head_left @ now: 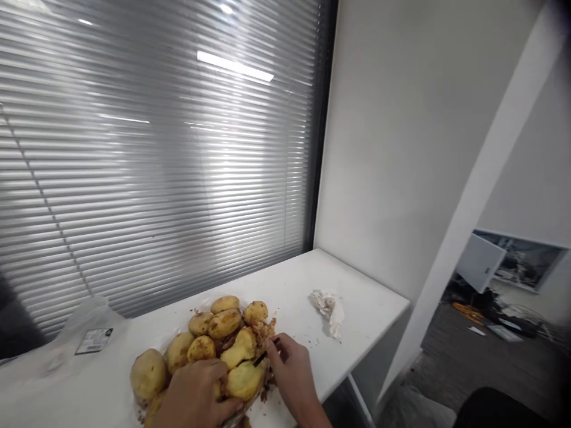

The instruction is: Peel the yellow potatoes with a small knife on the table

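Several potatoes [224,323] lie in a pile on the white table, some on clear plastic. Brown peelings [264,330] are heaped at the pile's right side. My left hand [195,392] is closed around a peeled yellow potato [244,380] at the front of the pile. My right hand [291,367] grips a thin black tool [266,352], whose end reaches to the peeled potato. Most of the tool's handle is hidden by my fingers.
A crumpled white tissue [329,310] rests on the table [285,279] to the right. A clear plastic bag with a label [94,340] lies at the left. Blinds stand behind the table, a wall to its right. Cables and a dark chair are beyond, at the right.
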Tool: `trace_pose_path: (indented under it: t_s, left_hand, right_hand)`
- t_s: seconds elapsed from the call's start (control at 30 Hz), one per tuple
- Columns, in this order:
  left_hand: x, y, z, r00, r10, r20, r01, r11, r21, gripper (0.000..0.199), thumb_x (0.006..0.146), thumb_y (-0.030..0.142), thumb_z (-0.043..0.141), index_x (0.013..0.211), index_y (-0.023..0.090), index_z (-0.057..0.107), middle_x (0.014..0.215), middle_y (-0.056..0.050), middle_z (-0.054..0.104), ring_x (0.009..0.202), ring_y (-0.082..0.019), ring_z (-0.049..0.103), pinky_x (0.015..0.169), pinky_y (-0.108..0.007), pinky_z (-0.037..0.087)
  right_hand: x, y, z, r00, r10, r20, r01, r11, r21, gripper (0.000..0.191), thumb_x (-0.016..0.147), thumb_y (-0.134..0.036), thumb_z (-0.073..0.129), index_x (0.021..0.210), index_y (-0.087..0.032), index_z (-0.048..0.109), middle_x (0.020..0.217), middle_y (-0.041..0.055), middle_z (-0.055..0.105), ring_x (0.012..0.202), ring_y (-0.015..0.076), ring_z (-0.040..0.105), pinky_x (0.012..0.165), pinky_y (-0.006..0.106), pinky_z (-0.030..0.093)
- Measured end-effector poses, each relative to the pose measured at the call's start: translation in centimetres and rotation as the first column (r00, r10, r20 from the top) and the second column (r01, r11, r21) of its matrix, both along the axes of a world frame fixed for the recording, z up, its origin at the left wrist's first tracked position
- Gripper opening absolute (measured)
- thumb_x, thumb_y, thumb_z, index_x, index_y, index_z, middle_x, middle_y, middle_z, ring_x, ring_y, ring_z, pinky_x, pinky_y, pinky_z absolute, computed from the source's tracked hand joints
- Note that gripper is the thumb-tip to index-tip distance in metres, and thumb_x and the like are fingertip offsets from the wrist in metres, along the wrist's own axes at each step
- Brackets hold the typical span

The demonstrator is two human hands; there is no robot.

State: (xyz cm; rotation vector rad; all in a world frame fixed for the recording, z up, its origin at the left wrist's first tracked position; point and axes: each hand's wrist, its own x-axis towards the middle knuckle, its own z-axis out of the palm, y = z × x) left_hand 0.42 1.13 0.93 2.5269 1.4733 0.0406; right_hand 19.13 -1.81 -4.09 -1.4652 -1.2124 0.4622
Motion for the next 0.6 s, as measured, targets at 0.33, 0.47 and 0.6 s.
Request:
trace_pose_path:
  t_s: [0.33,0.47,0.6]
  left_hand:
    - [0.0,0.1,0.2,0.999,0.008,-0.040,-0.005,0.998,0.066,0.033,0.067,0.053,0.067,0.078,0.022,0.065,0.090,-0.004,0.071,0.091,-0.027,0.063,0.077,-0.035,0.040]
    - [-0.1,-0.1,0.3,0.999,-0.015,-0.028,0.018,0.995,0.098,0.041,0.064,0.060,0.069,0.077,0.022,0.064,0.086,-0.003,0.070,0.088,-0.025,0.063,0.073,-0.033,0.039]
    - [-0.1,-0.6,-0.1,1.000,0.015,0.014,-0.017,0.989,0.148,0.038,0.076,0.060,0.060,0.076,0.022,0.064,0.083,-0.003,0.069,0.083,-0.024,0.064,0.069,-0.032,0.040]
  right_hand:
    - [-0.1,-0.9,-1.3,0.990,-0.008,0.139,0.016,0.998,-0.057,0.030,0.094,-0.038,0.045,0.073,-0.022,0.060,0.070,0.0050,0.069,0.064,0.0213,0.061,0.056,0.026,0.032]
    - [0.3,-1.1,-1.1,0.987,0.034,0.156,-0.008,0.987,-0.160,0.029,0.096,-0.036,0.039,0.082,-0.022,0.060,0.078,0.0079,0.071,0.071,0.0241,0.064,0.060,0.027,0.034]
    - [0.6,-1.3,-0.6,0.976,0.090,0.197,-0.045,0.973,-0.224,0.028,0.096,-0.033,0.038,0.081,-0.022,0.058,0.077,0.0061,0.070,0.072,0.0237,0.065,0.058,0.027,0.033]
